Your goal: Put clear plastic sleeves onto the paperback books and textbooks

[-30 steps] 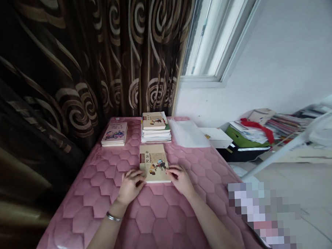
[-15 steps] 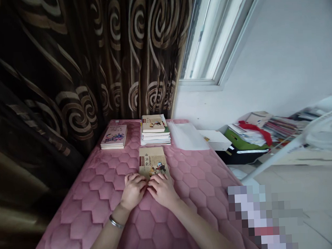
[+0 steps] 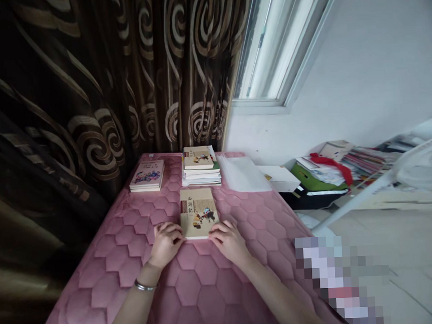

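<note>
A tan book (image 3: 197, 211) with a picture on its cover lies flat on the pink quilted table top (image 3: 206, 277). My left hand (image 3: 164, 243) rests at the book's near left corner with curled fingers touching its edge. My right hand (image 3: 227, 240) lies at the near right corner, fingers bent against the book's edge. A metal bracelet sits on my left wrist. Beyond the book stands a stack of books (image 3: 200, 166), and to its left a pink book (image 3: 147, 175) on a small pile.
Clear plastic sleeves (image 3: 243, 173) lie at the table's far right. A dark patterned curtain (image 3: 101, 90) hangs behind and left. Right of the table are a white box (image 3: 280, 178), a green box with papers (image 3: 324, 174) and a white fan (image 3: 420, 165).
My hands, pressed together over the book's near edge half a second ago, have spread apart to its two near corners. The book stays flat on the table.
</note>
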The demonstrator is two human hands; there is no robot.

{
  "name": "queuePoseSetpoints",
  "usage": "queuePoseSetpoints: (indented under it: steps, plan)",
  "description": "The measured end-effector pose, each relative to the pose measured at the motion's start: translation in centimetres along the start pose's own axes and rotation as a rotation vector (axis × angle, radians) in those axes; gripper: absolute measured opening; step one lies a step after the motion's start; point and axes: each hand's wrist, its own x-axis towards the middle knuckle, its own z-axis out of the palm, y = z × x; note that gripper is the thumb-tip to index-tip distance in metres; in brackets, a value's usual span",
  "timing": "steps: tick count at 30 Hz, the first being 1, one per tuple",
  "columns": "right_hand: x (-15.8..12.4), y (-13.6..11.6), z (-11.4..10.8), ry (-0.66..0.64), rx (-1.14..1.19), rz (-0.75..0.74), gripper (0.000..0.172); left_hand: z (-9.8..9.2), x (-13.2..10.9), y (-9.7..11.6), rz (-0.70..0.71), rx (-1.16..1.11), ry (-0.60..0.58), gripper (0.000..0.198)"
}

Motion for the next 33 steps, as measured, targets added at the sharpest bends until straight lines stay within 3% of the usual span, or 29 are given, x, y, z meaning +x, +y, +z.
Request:
queuePoseSetpoints:
  steps: [5,10,33]
  plan:
    - [-1.4,2.1,-1.6,0.029,0.062,0.041,0.020,-0.4,0.0,-0.4,-0.012,-0.002,-0.034,0.018]
    - [-2.1,3.1,-1.5,0.047,0.123,0.084,0.023,-0.4,0.0,-0.5,-0.026,-0.010,-0.053,0.018]
    - [-2.1,3.3,-1.2,0.074,0.162,0.104,0.020,0.1,0.1,-1.3,-0.041,-0.211,-0.050,0.019]
